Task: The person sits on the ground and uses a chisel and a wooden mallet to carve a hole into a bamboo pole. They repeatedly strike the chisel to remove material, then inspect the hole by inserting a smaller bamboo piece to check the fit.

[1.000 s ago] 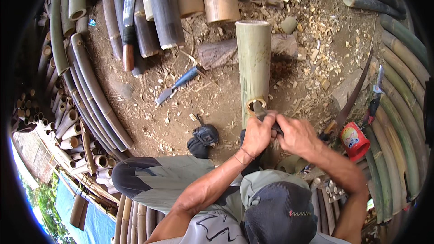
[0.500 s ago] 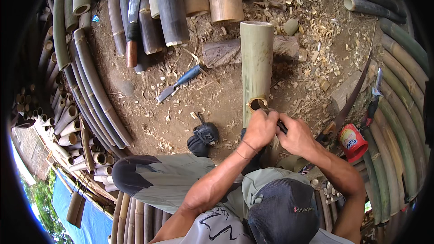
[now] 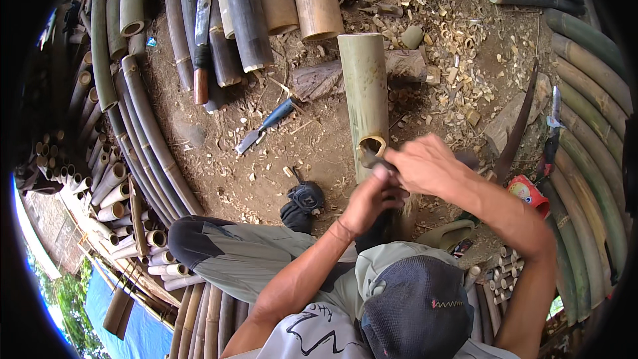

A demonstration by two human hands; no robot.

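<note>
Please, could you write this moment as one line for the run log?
right hand: closed on dark tool | left hand: at tool, grip blurred | tool: at side hole of bamboo tube | blue-handled chisel: on ground

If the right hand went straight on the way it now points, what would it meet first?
Most likely the pale bamboo tube, around the hole in its side. The right hand points left and slightly forward; the dark tool lies close to that line, and depth is hard to judge.
</note>
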